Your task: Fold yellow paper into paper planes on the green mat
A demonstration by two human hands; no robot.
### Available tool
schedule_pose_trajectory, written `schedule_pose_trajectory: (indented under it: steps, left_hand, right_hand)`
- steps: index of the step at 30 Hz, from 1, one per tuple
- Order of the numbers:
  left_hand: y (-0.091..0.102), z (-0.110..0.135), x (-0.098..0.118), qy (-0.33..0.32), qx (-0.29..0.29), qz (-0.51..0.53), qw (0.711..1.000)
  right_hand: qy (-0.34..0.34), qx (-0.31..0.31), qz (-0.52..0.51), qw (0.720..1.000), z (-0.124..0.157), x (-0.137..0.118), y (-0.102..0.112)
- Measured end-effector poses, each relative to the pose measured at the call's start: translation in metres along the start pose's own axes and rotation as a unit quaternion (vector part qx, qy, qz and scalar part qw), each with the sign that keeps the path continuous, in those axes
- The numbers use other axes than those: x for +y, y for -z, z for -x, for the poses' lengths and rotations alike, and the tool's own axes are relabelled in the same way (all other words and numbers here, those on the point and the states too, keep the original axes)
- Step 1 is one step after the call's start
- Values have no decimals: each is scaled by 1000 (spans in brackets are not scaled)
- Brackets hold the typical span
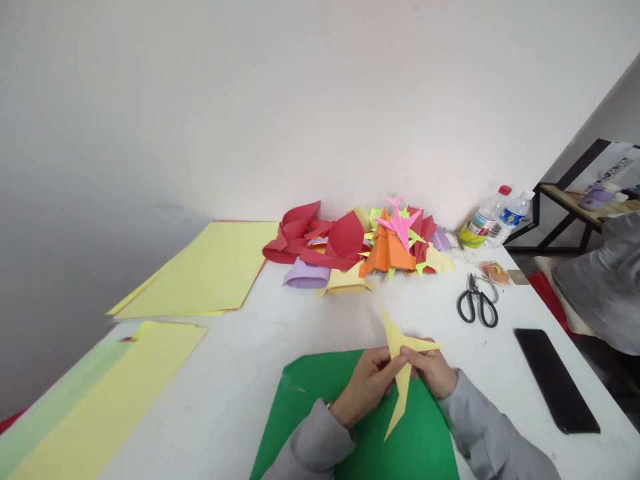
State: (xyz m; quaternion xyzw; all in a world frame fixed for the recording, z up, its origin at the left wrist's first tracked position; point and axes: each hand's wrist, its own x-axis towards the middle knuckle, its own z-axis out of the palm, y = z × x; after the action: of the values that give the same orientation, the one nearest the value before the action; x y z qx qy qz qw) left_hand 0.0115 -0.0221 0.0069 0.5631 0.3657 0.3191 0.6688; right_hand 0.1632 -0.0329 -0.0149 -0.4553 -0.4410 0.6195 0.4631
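We find no legible text in this view. The red-capped bottle (pixel 487 217) and the white-capped bottle (pixel 510 219) at the far table edge each carry a printed label, but we cannot resolve the characters. The panel (pixel 618 169) at upper right shows dark lettering, too blurred to read.
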Motion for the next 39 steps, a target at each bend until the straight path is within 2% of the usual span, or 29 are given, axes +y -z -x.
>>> schedule_pose_trajectory:
  steps: [4, 7, 12, 20, 27, 39]
  left_hand:
    - [0, 1, 1, -6, -8, -2, 1000]
    - [0, 1, -1, 19, -7, 19, 1000]
    - [0, 0, -5, 36, 45, 53, 997]
    - [0, -2, -4, 30, 82, 54, 995]
    - [-3, -1, -3, 47, 71, 76, 994]
    - [9, -6, -10, 31, 177, 99, 979]
  right_hand:
    - [0, -1, -8, 1000, 1, 2, -3]
    - [1, -16, -2, 1000, 3, -2, -4]
    - [-7, -55, 10, 998, 5, -12, -7]
    - [-21, -76, 15, 997, 6, -14, -7]
    - [-57, -106, 0, 993, 7, -14, -7]
    - [-128, -139, -50, 981, 4, -13, -2]
